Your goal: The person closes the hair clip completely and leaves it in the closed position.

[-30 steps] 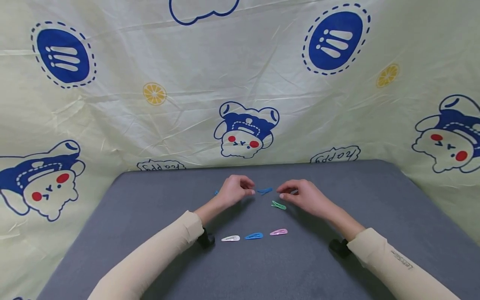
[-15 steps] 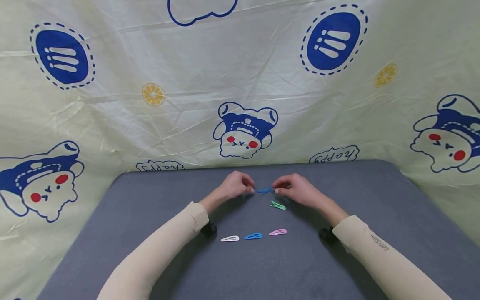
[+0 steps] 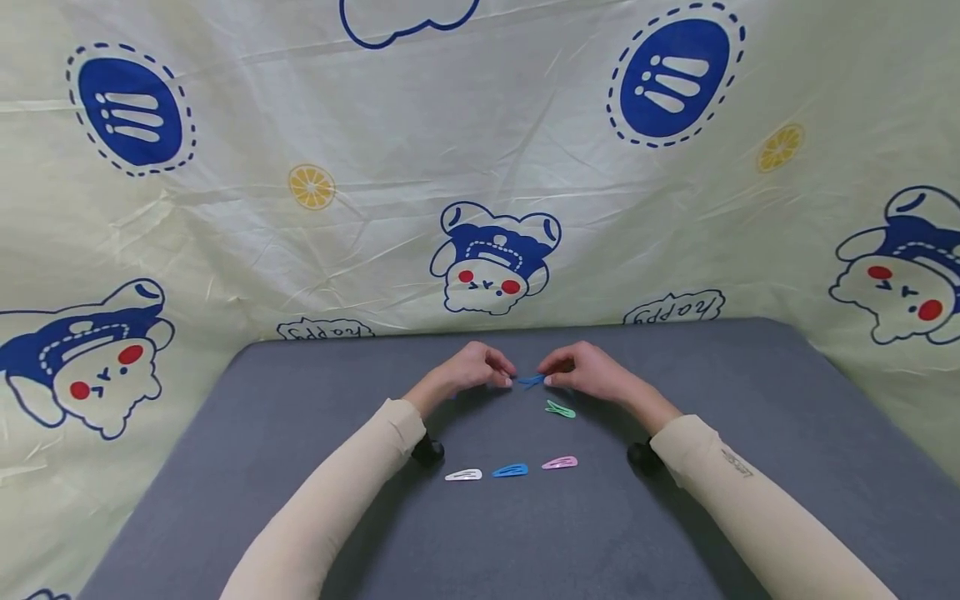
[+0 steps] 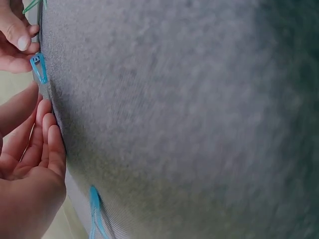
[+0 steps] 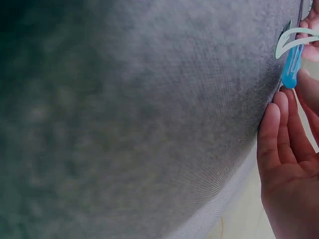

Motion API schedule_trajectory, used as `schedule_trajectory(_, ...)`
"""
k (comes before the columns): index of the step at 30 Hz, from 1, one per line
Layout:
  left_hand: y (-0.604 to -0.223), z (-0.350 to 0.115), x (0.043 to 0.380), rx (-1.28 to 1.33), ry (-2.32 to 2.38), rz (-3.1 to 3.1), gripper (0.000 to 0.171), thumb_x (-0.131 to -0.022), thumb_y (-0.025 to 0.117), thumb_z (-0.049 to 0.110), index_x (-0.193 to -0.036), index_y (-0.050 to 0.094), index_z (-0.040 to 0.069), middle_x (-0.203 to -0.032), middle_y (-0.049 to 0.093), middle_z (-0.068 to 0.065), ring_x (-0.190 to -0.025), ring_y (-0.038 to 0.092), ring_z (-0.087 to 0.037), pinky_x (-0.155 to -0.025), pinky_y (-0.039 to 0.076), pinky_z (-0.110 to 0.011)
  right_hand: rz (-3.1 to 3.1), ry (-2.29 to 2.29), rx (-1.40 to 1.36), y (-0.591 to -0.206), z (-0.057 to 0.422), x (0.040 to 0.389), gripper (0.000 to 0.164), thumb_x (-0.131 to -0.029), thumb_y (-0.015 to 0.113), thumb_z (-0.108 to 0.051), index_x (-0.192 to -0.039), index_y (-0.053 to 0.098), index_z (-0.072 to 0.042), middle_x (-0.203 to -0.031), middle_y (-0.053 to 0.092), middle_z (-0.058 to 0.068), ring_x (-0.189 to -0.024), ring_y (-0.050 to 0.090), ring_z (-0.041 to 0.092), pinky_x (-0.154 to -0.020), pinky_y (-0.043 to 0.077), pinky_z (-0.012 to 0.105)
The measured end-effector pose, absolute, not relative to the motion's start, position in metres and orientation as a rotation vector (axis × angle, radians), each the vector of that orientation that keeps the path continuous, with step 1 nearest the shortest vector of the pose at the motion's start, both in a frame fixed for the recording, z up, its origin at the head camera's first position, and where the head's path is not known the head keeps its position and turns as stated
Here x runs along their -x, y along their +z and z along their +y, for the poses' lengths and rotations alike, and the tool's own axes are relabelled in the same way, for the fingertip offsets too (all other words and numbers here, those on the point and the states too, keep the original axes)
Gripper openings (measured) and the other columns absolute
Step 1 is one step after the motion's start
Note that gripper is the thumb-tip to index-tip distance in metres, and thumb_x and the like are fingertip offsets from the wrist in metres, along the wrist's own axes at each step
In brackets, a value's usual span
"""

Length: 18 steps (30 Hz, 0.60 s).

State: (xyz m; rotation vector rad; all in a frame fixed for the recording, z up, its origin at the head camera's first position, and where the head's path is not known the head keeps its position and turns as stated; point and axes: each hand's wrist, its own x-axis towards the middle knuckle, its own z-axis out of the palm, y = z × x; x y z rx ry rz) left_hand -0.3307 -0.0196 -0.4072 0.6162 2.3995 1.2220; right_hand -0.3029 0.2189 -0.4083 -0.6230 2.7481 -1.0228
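An open blue snap hair clip lies between my two hands near the far part of the table. The thumb and fingers of my right hand pinch its right end. My left hand is just left of the clip, its thumb and fingers apart with nothing between them, as the left wrist view shows. An open green hair clip lies in front of the blue one. Another blue hair clip shows beside my left hand in the left wrist view; in the head view the hand hides it.
Nearer me lie a white clip, a blue clip and a pink clip in a row on the grey table. A printed curtain hangs behind the table's far edge.
My right hand has moved left to the blue clip and taken hold of its end. My left hand has shifted slightly right and away from me. The other clips stay put.
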Motion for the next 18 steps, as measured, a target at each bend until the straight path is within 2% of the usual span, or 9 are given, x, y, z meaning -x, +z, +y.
schedule_trajectory(8, -0.408, -0.018, 0.326, -0.584, 1.276, 2.389, 0.019, -0.088, 0.073, 0.007, -0.106, 0.073, 0.003, -0.089, 0.068, -0.003, -0.082, 0.054, -0.016, -0.074, 0.042, -0.027, 2.691, -1.022, 0.644, -0.409, 0.220, 0.311, 0.014, -0.090, 0.071, -0.008, -0.104, 0.075, -0.006, -0.093, 0.070, 0.001, -0.081, 0.056, 0.019, -0.077, 0.048, 0.035)
schedule_trajectory(18, -0.407, -0.019, 0.324, -0.583, 1.270, 2.384, 0.022, -0.086, 0.075, 0.008, -0.108, 0.072, 0.003, -0.091, 0.066, -0.003, -0.083, 0.055, -0.018, -0.075, 0.044, -0.027, 2.726, -0.999, 0.597, -0.413, 0.219, 0.315, 0.007, -0.090, 0.072, -0.010, -0.095, 0.077, -0.011, -0.091, 0.070, 0.000, -0.083, 0.053, 0.020, -0.076, 0.044, 0.035)
